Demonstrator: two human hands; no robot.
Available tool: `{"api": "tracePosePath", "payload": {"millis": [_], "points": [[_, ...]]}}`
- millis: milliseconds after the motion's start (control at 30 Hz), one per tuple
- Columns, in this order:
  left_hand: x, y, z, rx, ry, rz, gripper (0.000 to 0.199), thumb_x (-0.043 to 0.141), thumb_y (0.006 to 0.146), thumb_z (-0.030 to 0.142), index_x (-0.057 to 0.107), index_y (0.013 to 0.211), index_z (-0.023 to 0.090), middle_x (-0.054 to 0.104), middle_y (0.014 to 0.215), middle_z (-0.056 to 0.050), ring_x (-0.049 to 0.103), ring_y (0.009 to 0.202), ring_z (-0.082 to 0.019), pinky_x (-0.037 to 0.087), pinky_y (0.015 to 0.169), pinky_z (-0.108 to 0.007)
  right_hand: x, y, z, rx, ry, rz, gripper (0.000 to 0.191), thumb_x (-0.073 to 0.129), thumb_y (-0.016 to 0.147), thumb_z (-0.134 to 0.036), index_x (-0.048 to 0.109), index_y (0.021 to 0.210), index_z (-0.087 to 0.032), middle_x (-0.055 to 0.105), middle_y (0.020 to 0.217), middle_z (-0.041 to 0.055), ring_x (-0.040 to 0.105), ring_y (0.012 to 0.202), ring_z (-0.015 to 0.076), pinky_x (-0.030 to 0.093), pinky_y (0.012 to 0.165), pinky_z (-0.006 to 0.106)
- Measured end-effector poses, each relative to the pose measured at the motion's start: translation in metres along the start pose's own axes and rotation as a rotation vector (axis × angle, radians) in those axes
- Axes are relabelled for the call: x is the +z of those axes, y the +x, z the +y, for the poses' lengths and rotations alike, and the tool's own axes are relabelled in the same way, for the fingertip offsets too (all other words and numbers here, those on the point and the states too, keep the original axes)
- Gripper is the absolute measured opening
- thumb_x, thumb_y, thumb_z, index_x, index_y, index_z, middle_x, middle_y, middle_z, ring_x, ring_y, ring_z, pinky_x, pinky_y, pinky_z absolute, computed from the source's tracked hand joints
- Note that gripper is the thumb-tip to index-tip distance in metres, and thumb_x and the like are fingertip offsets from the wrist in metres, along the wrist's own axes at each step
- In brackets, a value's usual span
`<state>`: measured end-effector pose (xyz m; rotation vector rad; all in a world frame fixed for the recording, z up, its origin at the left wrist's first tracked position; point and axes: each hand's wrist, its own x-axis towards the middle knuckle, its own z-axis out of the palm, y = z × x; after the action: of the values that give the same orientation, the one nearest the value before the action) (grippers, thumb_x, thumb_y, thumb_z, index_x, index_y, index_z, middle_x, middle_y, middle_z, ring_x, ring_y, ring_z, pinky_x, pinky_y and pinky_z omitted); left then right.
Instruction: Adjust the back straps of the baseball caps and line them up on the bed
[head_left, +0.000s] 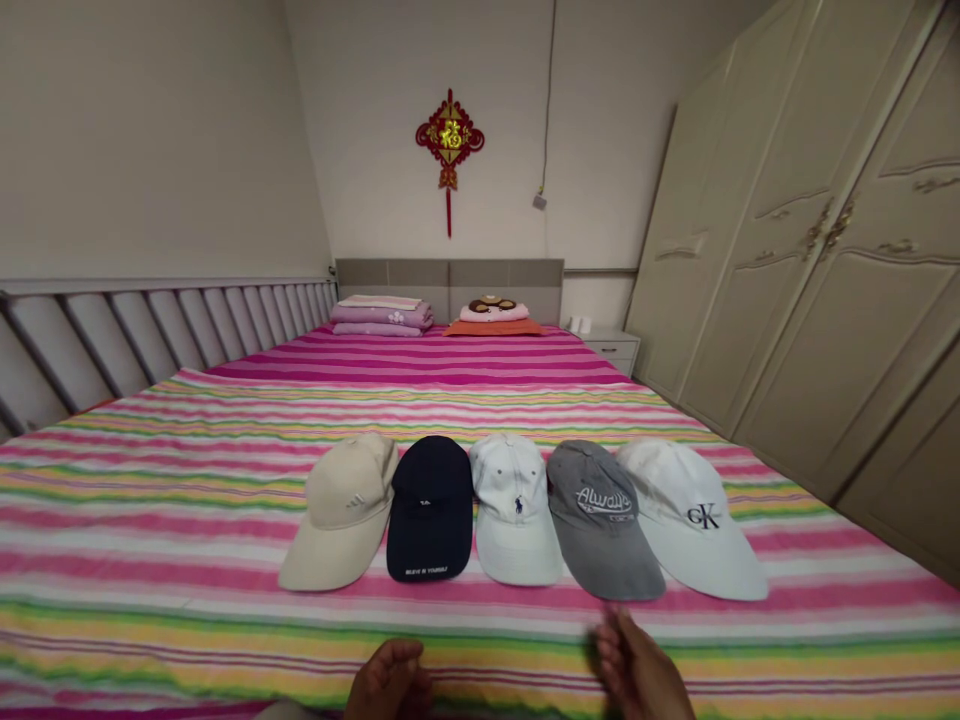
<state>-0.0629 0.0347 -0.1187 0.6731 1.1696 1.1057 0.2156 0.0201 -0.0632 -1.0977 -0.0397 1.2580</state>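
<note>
My left hand is low in the view, in front of the black cap, holding nothing, with fingers loosely bent. Just below the brim of the grey cap with white lettering is my right hand, slightly blurred, empty and with its fingers apart. The caps lie side by side in a row, brims toward me. On the left is a beige cap, and a pale cap with a small dark rider emblem sits in the middle. A white cap with dark letters forms the right end, touching the grey one.
Under the caps spreads a striped bedsheet. Folded purple bedding and a pink and orange stack lie by the headboard. A railing runs along the left; a wardrobe stands at right, beyond a nightstand.
</note>
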Motion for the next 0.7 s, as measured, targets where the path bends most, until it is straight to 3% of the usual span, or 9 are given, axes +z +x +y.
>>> {"api": "tracePosePath", "payload": {"millis": [100,267,400,700], "points": [[0.0,0.002,0.003,-0.046,-0.024,-0.062,0.042,0.074,0.047,0.041,0.052,0.073,0.017,0.06,0.051,0.0,0.054,0.049,-0.014,0.04,0.052,-0.024,-0.014,0.003,-0.014,-0.07,0.034,0.077,0.02,0.069,0.065,-0.022,0.051,0.071,-0.015,0.062,0.049,-0.0011,0.052,0.035,0.0066,0.042,0.033,0.012],[0.007,0.004,0.003,-0.009,-0.037,-0.102,0.039,0.073,0.051,0.04,0.052,0.075,0.017,0.061,0.053,0.001,0.055,0.05,-0.013,0.04,0.053,-0.024,-0.003,0.014,-0.033,0.015,0.052,0.075,0.011,0.057,0.072,-0.008,0.05,0.066,-0.014,0.061,0.045,-0.0004,0.052,0.033,0.0067,0.045,0.034,0.012],[0.007,0.003,0.005,-0.013,-0.003,-0.09,0.039,0.072,0.052,0.038,0.052,0.077,0.017,0.063,0.055,0.0,0.057,0.053,-0.014,0.042,0.055,-0.025,0.004,0.021,-0.031,-0.001,0.051,0.089,0.014,0.052,0.074,-0.005,0.048,0.065,-0.015,0.061,0.044,-0.0002,0.054,0.035,0.0074,0.045,0.035,0.012],[0.011,0.004,0.006,-0.025,0.03,-0.079,0.04,0.073,0.048,0.04,0.052,0.073,0.017,0.059,0.052,0.001,0.053,0.048,-0.012,0.038,0.049,-0.023,-0.003,0.021,-0.022,-0.007,0.003,0.038,0.007,0.057,0.071,-0.011,0.051,0.068,-0.012,0.064,0.048,0.0038,0.057,0.038,0.0091,0.046,0.037,0.015]]}}
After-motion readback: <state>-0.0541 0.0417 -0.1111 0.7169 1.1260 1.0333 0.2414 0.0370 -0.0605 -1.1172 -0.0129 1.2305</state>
